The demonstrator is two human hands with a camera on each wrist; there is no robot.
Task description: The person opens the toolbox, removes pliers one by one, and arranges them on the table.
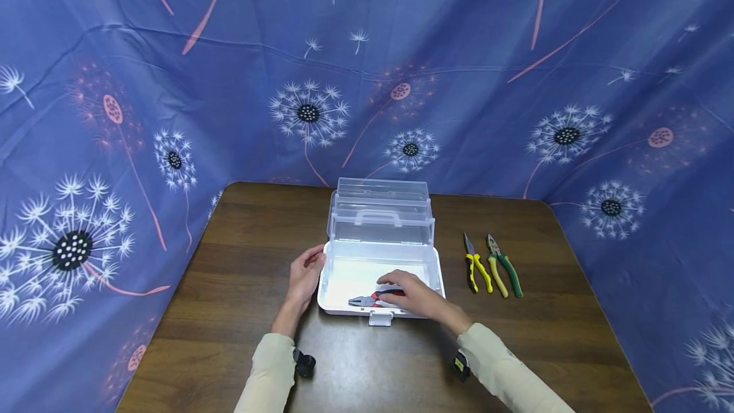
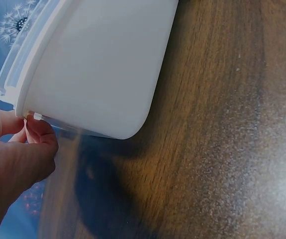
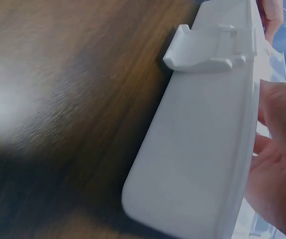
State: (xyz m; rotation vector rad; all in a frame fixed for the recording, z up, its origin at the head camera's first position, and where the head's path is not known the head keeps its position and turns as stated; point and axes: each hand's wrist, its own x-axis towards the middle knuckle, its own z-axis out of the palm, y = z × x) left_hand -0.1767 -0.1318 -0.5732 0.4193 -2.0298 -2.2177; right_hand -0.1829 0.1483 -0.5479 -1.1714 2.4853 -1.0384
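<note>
A white toolbox (image 1: 378, 312) with its clear lid and trays (image 1: 383, 209) raised at the back sits on the table. My left hand (image 1: 304, 276) is at its left side, and in the left wrist view the thumb and fingers (image 2: 41, 132) pinch the rim near a corner. Combination pliers (image 1: 362, 301) with red and black handles lie low inside the box, jaws to the left. My right hand (image 1: 414, 293) reaches over the front rim, thumb and fingers about the handles. In the right wrist view the box wall hides these pliers.
To the right of the box lie long-nose pliers (image 1: 478, 266) with yellow and black handles and another pair of pliers (image 1: 504, 268) with green and yellow handles. A latch (image 1: 380, 318) hangs from the box front. A blue patterned cloth (image 1: 482, 81) stands behind the wooden table (image 1: 241, 241).
</note>
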